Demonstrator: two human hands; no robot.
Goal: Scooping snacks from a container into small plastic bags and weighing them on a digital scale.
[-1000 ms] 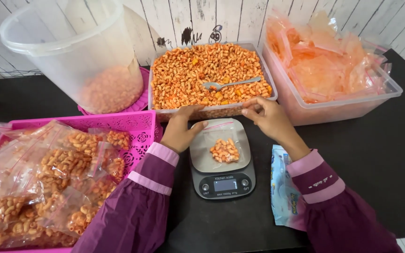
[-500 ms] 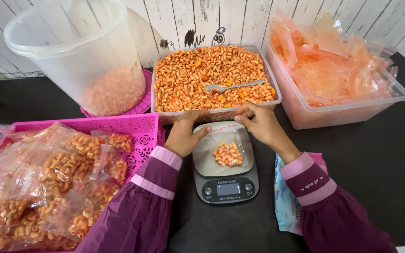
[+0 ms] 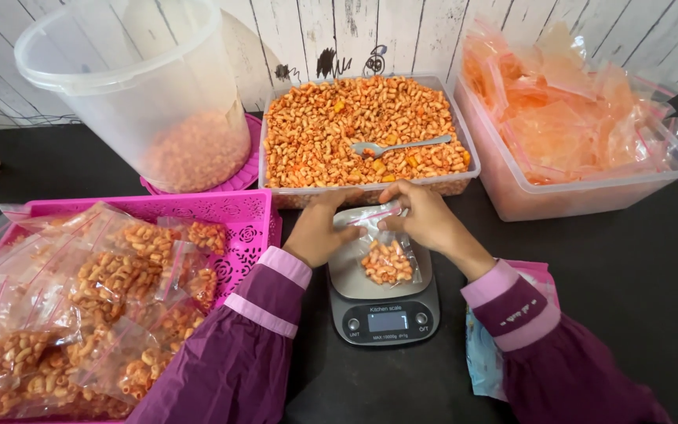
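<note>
We have a small clear zip bag (image 3: 386,255) lying on the platform of the digital kitchen scale (image 3: 387,302), which sits on the dark worktop (image 3: 637,267) a little toward its near edge, in front of the open tray of orange macaroni snack (image 3: 366,129). Our left hand (image 3: 319,232) pinches the bag's left top corner and our right hand (image 3: 421,220) pinches the top strip on the right, so both hands are closed on the bag's mouth while a modest heap of snack rests in its lower part. To do this step well, we judge it best to keep the mouth stretched flat between the two pinches, so the zip strips line up before we press them together, and to press from one end to the other rather than in the middle. We should let the bag's weight rest on the platform and not lean on it, since any downward push would falsify the reading. The metal spoon (image 3: 402,146) lies in the tray just beyond. Filled bags (image 3: 111,290) pile in the pink basket (image 3: 229,206) toward the left edge, empty bags (image 3: 566,118) fill the clear tub (image 3: 590,192) toward the right edge, and a large clear bucket (image 3: 139,94) stands at the far left.
</note>
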